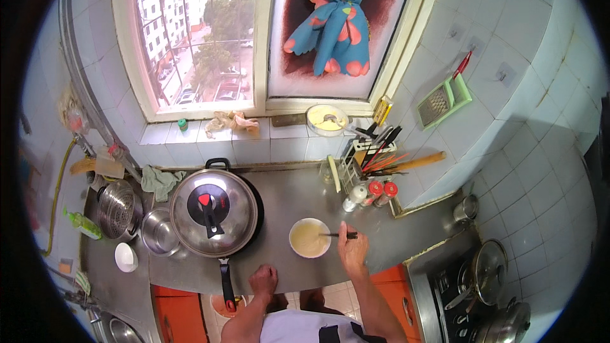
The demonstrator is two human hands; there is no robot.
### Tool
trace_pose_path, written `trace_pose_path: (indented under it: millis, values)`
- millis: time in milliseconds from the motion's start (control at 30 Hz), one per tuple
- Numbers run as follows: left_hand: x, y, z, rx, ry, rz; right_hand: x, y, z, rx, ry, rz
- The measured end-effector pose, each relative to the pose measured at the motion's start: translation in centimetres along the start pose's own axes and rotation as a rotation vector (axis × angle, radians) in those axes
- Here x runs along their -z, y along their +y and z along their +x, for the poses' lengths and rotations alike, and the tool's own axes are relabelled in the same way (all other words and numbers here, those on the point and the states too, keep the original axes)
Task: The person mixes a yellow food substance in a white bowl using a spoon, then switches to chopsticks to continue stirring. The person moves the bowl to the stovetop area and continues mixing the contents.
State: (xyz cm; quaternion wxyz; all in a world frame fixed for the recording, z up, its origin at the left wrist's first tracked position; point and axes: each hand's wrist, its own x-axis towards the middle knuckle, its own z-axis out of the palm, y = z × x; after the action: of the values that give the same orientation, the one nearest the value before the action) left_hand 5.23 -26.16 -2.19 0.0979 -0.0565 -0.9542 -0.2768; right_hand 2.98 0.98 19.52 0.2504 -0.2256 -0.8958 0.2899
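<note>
A white bowl (309,249) with a pale yellow, batter-like liquid (307,237) stands on the steel countertop (279,190). My right hand (353,250) grips the dark handle of a utensil (351,235) whose far end dips into the liquid. Its submerged end is hidden. Closed into a fist, my left hand (263,279) rests by the counter's front edge, left of the bowl and apart from it. I see nothing in it. Farther left stands a frying pan with a steel lid (186,228), its black-and-red handle (226,286) jutting over the front edge.
Left of the pan are steel pots (159,233), a colander (116,212) and a small white bowl (126,257). Shaker jars (355,197) and a utensil rack (355,162) stand at back right. A gas stove (452,290) bears a lidded pan (490,271). The sill holds a spooned bowl (327,128).
</note>
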Motion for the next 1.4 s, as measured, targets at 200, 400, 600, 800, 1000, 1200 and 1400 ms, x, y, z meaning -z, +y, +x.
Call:
trace_pose_path:
  millis: [200,400,600,800,1000,1200,1400]
  values:
    - [0.3,0.1,0.3,-0.024,0.022,0.021,-1.8,0.9,-0.8,-0.14,-0.172,0.307]
    - [0.9,0.8,0.5,-0.006,0.035,0.042,0.5,1.3,-0.2,-0.079,0.005,0.046]
    - [1.0,0.7,0.4,0.017,0.046,-0.025,-1.2,-0.7,-0.4,-0.254,-0.197,0.421]
    - [2.6,0.9,0.3,0.055,-0.066,-0.075,0.0,4.1,-0.6,-0.159,-0.157,0.207]
    - [13.4,4.3,-1.3,-0.025,0.052,-0.151,-0.7,1.2,-0.2,-0.19,-0.184,0.521]
    - [18.3,3.1,-3.5,0.082,0.314,0.262,0.5,1.8,-0.2,-0.042,-0.175,0.297]
    - [18.2,0.0,-5.0,0.235,0.14,0.274,-1.0,1.8,-0.4,-0.164,-0.221,0.541]
